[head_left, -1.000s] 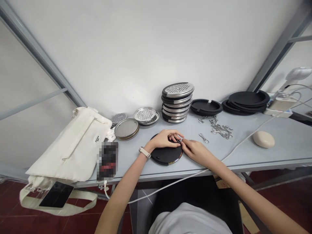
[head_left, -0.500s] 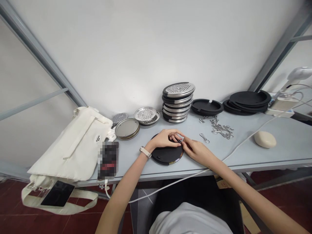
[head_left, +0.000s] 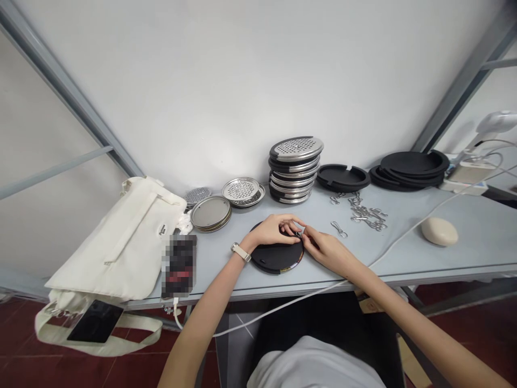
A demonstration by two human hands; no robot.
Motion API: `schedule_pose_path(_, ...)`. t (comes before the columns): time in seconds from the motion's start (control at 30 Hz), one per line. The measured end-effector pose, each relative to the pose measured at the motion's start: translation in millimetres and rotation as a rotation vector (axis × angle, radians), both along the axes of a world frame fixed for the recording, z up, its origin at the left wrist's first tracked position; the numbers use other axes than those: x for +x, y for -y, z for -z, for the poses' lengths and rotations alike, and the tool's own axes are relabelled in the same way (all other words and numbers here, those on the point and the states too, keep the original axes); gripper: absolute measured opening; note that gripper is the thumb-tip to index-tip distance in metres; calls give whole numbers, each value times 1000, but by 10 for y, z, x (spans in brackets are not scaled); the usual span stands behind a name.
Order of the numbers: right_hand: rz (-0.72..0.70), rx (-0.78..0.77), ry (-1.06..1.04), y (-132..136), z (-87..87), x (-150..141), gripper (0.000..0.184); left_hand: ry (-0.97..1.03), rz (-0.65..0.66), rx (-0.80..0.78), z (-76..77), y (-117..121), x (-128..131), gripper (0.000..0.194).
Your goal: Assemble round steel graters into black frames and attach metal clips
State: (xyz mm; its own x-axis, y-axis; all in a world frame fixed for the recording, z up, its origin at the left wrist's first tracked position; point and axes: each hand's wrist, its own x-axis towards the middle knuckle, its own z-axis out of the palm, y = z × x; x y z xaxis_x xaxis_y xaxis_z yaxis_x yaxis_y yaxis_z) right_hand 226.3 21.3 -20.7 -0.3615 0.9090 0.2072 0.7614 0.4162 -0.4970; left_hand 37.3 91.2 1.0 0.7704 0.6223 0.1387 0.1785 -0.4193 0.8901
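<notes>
A black round disc [head_left: 278,257] lies on the table in front of me, with a patterned strip along its lower right rim. My left hand [head_left: 274,229] arches over its upper part, fingers curled toward the right edge. From the right, my right hand [head_left: 325,249] meets it there, thumb and fingertips pinched together. A bit of a small metal clip [head_left: 298,234] glints between the fingertips of both hands; most of it is hidden. To the right lies a loose metal clip [head_left: 339,229], with a pile of similar clips [head_left: 367,214] behind it.
Behind my hands stands a stack of perforated metal discs in black rims [head_left: 296,172]. Metal plates [head_left: 210,212] and perforated discs [head_left: 241,189] lie to its left, black round trays [head_left: 412,167] to its right. A white cable [head_left: 398,249], bag [head_left: 117,242], phone [head_left: 180,267] and cream rounded object [head_left: 439,231] surround.
Both hands stay nearly where they were. The fingertips of my right hand shift slightly at the disc's edge, and a little more of the metal clip shows.
</notes>
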Motion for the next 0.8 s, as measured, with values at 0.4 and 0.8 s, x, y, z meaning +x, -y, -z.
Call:
schedule_pose_path(0.4,20,-1,-11,-19,22,5,27,-17,-8,28,-29,18,-1,46)
schedule_pose_path(0.8,-6,54,62,-18,29,-32,31,-24,-23,49,-2,-5,14,43)
